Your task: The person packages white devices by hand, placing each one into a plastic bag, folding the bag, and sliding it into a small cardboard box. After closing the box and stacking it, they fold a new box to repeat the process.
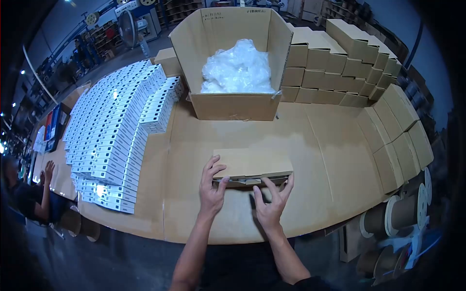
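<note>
A small brown cardboard box (254, 162) lies on the table in front of me. Its lid is nearly down, with a dark narrow gap along the front edge where some of the contents show too little to make out. My left hand (212, 192) grips the box's left end, fingers over the corner and thumb at the front edge. At the front right, my right hand (272, 203) has its fingers bent against the front flap and right corner, the thumb just below.
Behind stands a large open carton (235, 106) holding clear plastic bags (238, 70). White labelled boxes (114, 131) are stacked at left, brown boxes (323, 80) at back right and more (395, 140) at right. Spools (407, 212) sit beyond the table (194, 225); another person (36, 194) is at left.
</note>
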`<action>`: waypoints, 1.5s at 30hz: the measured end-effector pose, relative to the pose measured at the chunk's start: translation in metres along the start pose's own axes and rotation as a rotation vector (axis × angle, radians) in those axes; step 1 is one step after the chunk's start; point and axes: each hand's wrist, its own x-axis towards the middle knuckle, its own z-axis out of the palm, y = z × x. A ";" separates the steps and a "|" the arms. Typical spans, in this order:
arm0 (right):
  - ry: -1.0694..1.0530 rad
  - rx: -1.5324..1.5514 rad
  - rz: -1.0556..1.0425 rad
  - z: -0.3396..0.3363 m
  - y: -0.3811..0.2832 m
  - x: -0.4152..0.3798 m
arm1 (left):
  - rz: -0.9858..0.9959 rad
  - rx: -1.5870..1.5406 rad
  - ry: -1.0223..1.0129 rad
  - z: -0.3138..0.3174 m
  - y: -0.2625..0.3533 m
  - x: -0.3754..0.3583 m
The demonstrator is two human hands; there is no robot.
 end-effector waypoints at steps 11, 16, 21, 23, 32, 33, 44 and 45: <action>-0.030 0.071 -0.012 -0.004 0.014 0.001 | 0.345 0.704 -0.177 -0.003 0.039 -0.010; -0.073 -0.071 -0.034 -0.009 0.008 0.005 | 0.391 0.627 -0.186 0.016 0.035 -0.011; 0.070 -0.189 0.073 -0.033 0.027 0.020 | 0.398 0.600 -0.135 0.024 0.032 -0.010; 0.038 -0.148 -0.003 -0.046 0.031 0.037 | 0.394 0.608 -0.134 0.023 0.032 -0.011; -0.116 -0.067 -0.157 -0.063 0.041 0.066 | 0.379 0.580 -0.152 0.021 0.030 -0.009; -0.174 -0.086 -0.137 -0.066 0.039 0.066 | 0.380 0.580 -0.158 0.020 0.030 -0.009; -0.444 0.098 -0.230 -0.029 0.038 0.055 | 0.328 0.532 -0.153 0.016 0.025 0.002; -0.424 0.101 -0.259 -0.025 0.041 0.052 | 0.322 0.523 -0.160 0.014 0.025 0.002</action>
